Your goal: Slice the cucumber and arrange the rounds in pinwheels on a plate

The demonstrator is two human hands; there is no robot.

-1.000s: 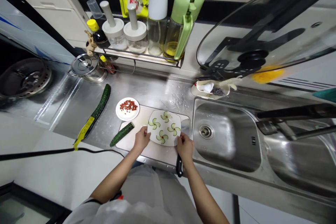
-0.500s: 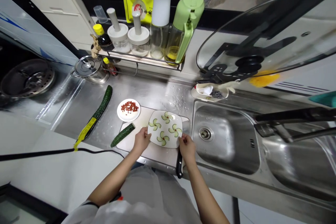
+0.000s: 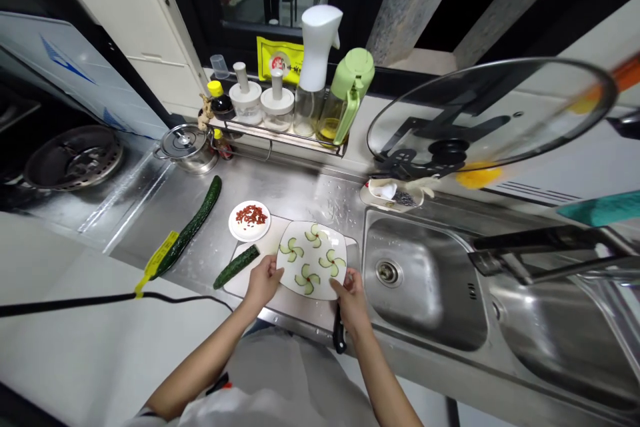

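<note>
A white square plate [image 3: 331, 244] with several pinwheels of cucumber slices sits over a white cutting board [image 3: 266, 240] on the steel counter. My left hand [image 3: 261, 281] grips the plate's near left edge. My right hand [image 3: 351, 295] grips its near right edge. A cut cucumber piece [image 3: 236, 266] lies on the board just left of my left hand. A small round dish [image 3: 249, 221] with red berries stands behind it. A black knife handle [image 3: 339, 333] pokes out under my right wrist.
A whole cucumber [image 3: 193, 223] with a yellow label lies to the left. The sink [image 3: 425, 280] is right of the plate. Behind are a small lidded pot [image 3: 187, 145], a rack of condiment bottles [image 3: 300, 107], and a glass lid [image 3: 490, 117] leaning on a stand.
The view has tilted up and back, showing more of the window and wall. Both hands keep their hold on the plate, which stays over the board.
</note>
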